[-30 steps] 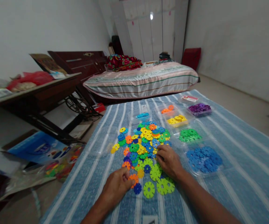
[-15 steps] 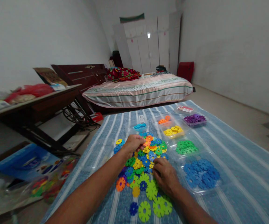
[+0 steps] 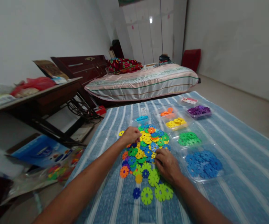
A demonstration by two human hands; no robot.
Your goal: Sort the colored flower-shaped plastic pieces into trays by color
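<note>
A heap of flower-shaped plastic discs (image 3: 146,152) in many colours lies on the striped cloth. At the heap's upper left, my left hand (image 3: 131,135) has its fingers curled in; what they hold, if anything, is hidden. Yellow discs (image 3: 145,137) lie just right of its fingertips, with an orange disc (image 3: 151,130) beyond. My right hand (image 3: 168,163) rests low at the heap's right side, fingers bent together against the discs, and I cannot make out anything in them. Larger lime-green discs (image 3: 146,195) lie nearest me.
Clear trays to the right hold blue discs (image 3: 204,165), green discs (image 3: 189,138), yellow discs (image 3: 176,123), orange discs (image 3: 166,111) and purple discs (image 3: 199,110). Light-blue discs (image 3: 141,118) sit in another tray behind the heap. A bed (image 3: 143,82) stands beyond.
My left hand has drawn slightly left, and the orange disc at its fingertips is no longer visible there. My right hand stays at the heap's right side. The view has tilted down a little.
</note>
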